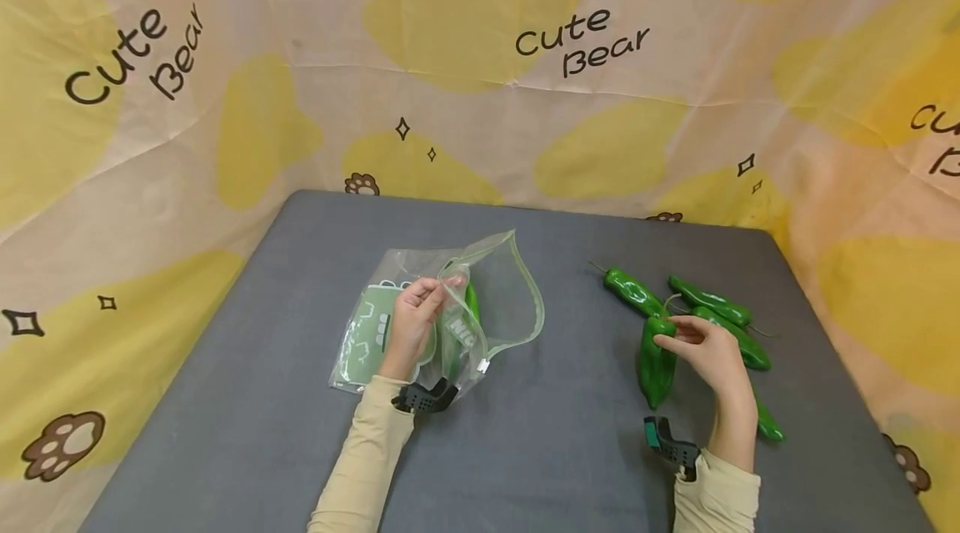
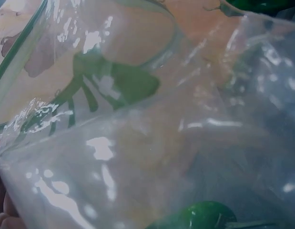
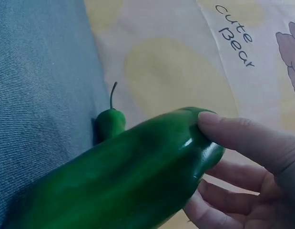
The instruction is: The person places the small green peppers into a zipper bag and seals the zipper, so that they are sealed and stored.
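My left hand (image 1: 410,323) pinches the edge of a clear zip bag (image 1: 517,299) whose mouth gapes to the right. Inside the bag a green pepper (image 2: 207,215) shows through the plastic, along with green printing. A white slider (image 1: 483,366) sits on the bag's seal. On the right side of the table, my right hand (image 1: 705,349) pinches another green pepper (image 1: 656,362) near its stem end, between thumb and fingers. In the right wrist view this held pepper (image 3: 133,171) slants across the picture, with the thumb on its upper end.
More green peppers (image 1: 708,302) lie around the right hand, one (image 1: 632,291) behind the held one and one (image 1: 768,423) partly under the wrist. The grey table (image 1: 555,450) backs onto a patterned cloth (image 1: 465,41). Each wrist wears a black mount (image 1: 426,396).
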### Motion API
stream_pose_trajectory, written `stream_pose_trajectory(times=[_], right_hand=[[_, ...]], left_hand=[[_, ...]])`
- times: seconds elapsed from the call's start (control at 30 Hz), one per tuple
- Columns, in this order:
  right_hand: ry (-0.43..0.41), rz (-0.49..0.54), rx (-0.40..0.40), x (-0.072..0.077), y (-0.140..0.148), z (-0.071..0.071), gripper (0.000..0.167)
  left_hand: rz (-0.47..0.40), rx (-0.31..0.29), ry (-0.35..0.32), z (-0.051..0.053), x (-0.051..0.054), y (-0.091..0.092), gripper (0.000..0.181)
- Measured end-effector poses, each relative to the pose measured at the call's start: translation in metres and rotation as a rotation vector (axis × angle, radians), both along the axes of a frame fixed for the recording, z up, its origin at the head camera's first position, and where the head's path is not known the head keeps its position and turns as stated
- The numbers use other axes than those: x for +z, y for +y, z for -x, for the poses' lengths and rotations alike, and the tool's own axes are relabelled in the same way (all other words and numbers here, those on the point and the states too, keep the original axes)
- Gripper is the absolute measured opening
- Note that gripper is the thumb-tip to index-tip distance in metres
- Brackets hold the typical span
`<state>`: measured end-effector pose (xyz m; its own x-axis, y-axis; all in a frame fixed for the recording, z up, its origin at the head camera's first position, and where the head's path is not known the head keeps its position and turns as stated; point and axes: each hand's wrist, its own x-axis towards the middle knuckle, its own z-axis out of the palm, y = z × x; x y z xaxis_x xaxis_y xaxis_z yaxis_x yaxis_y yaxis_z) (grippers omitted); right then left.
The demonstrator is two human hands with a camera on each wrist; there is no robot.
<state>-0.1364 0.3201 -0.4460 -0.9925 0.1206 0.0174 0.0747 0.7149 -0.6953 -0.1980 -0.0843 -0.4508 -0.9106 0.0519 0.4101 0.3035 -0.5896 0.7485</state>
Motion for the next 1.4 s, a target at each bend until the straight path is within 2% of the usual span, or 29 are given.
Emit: stream_pose_trajectory(times=[0.17,0.23,0.27,0.3,0.37,0.53,0.7,0.8,0.9,0.93,0.97,1.03,1.13,1.17,1.2,1.3,1.4], right_hand=[[0.024,0.038,0.062,0.031,-0.017,-0.011,0.055],[0.032,0.040,0.069,0.035,-0.021,-0.011,0.053],[0.035,0.044,0.073,0.036,-0.023,-0.011,0.053],[0.038,0.048,0.080,0.036,-0.024,-0.010,0.053],[0.048,0.070,0.095,0.036,-0.025,-0.009,0.053],[0.103,0.112,0.119,0.032,-0.026,-0.007,0.050],[0.199,0.104,0.116,0.031,-0.027,-0.007,0.041],[0.256,0.108,0.123,0.034,-0.030,-0.008,0.035],[0.286,0.120,0.118,0.045,-0.040,-0.012,0.033],[0.298,0.107,0.105,0.031,-0.032,-0.008,0.035],[0.309,0.097,0.097,0.020,-0.025,-0.004,0.037],[0.315,0.095,0.078,0.011,-0.018,-0.003,0.039],[0.360,0.142,0.062,-0.013,-0.001,0.004,0.041],[0.370,0.158,0.066,0.000,-0.009,-0.001,0.040],[0.378,0.171,0.059,0.010,-0.015,-0.005,0.039],[0.413,0.155,0.041,0.022,-0.025,-0.008,0.038],[0.427,0.142,0.011,0.028,-0.028,-0.008,0.039]], left_hand=[[-0.003,-0.018,0.016,0.014,-0.026,-0.004,0.004],[0.002,-0.021,0.018,0.021,-0.037,-0.006,0.005],[-0.006,-0.023,0.021,0.022,-0.039,-0.006,0.005],[0.004,-0.017,0.025,0.022,-0.039,-0.006,0.004],[-0.017,-0.028,0.034,0.018,-0.029,-0.005,0.003],[-0.046,-0.030,0.007,0.002,0.002,-0.001,0.008],[-0.015,-0.021,-0.052,-0.003,0.012,0.000,0.029],[-0.011,-0.024,-0.042,-0.002,0.011,0.000,0.026],[-0.020,-0.028,-0.019,-0.001,0.009,0.000,0.018],[-0.013,-0.018,-0.014,0.000,0.007,0.000,0.015],[-0.026,-0.028,0.003,0.005,-0.002,0.000,0.013],[-0.018,-0.025,0.011,0.005,-0.004,0.001,0.008],[-0.006,-0.024,0.017,0.007,-0.007,0.002,0.004],[-0.015,-0.034,0.022,0.007,-0.007,0.002,0.004],[-0.003,-0.022,0.015,0.003,0.000,0.001,0.003],[-0.019,-0.035,0.032,0.008,-0.008,-0.001,0.003],[-0.008,-0.040,0.041,0.017,-0.024,-0.004,0.003]])
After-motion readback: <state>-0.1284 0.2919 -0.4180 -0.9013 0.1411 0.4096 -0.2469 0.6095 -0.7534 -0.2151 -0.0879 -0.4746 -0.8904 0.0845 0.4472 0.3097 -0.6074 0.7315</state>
